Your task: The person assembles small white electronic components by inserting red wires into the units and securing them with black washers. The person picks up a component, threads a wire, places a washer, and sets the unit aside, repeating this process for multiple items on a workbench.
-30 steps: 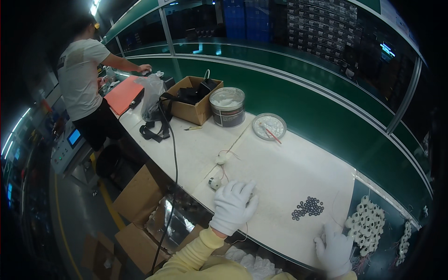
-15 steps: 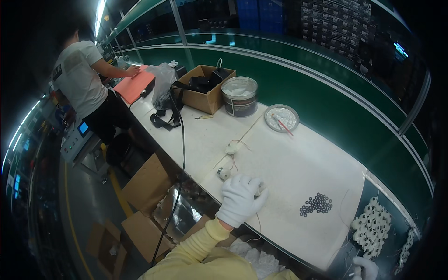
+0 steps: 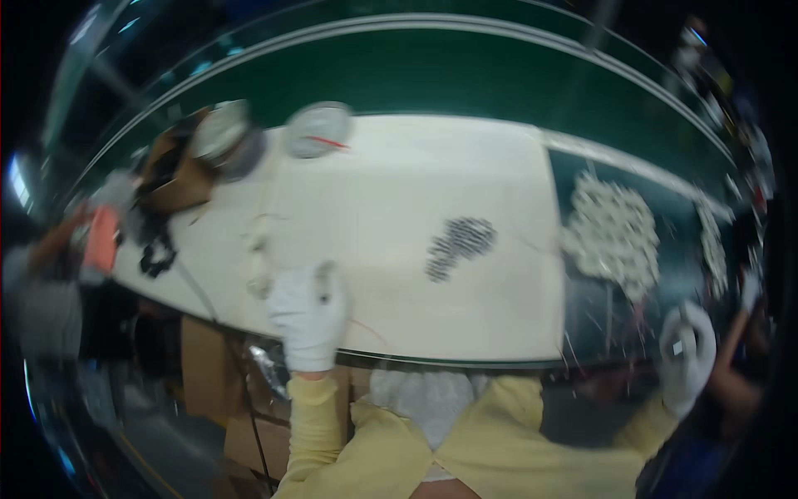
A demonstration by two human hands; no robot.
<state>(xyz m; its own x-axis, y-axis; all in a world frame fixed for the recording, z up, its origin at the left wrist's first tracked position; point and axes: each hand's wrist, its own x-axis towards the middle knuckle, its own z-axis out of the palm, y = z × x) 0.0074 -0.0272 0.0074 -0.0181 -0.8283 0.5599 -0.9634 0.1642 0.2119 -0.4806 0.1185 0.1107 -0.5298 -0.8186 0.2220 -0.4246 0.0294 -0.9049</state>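
Note:
My left hand (image 3: pixel 307 316), in a white glove, is over the near left part of the white work surface (image 3: pixel 391 191). Its fingers are closed on a small round motor (image 3: pixel 325 279), from which a thin reddish wire trails. Just left of this hand lie two more small whitish motors (image 3: pixel 258 286) with thin wires. Far to the right, my gloved right hand (image 3: pixel 688 353) is curled near the table's front edge; a small bright thing shows at its fingers, too blurred to name. Beside that hand, a block of several whitish motors (image 3: pixel 613 233) sits on the green surface.
A pile of small black rings (image 3: pixel 461 243) lies mid-table. Behind are a round dish (image 3: pixel 320 125) with a red stick, a tub (image 3: pixel 223 131) and a carton (image 3: pixel 184 179). Another row of whitish parts (image 3: pixel 711 249) lies far right. People work at both sides; cartons (image 3: pixel 208 366) stand below left.
My view has swung to the right and blurred. My right hand, formerly at the lower edge beside the motors, now shows more fully. The left hand still grips its motor.

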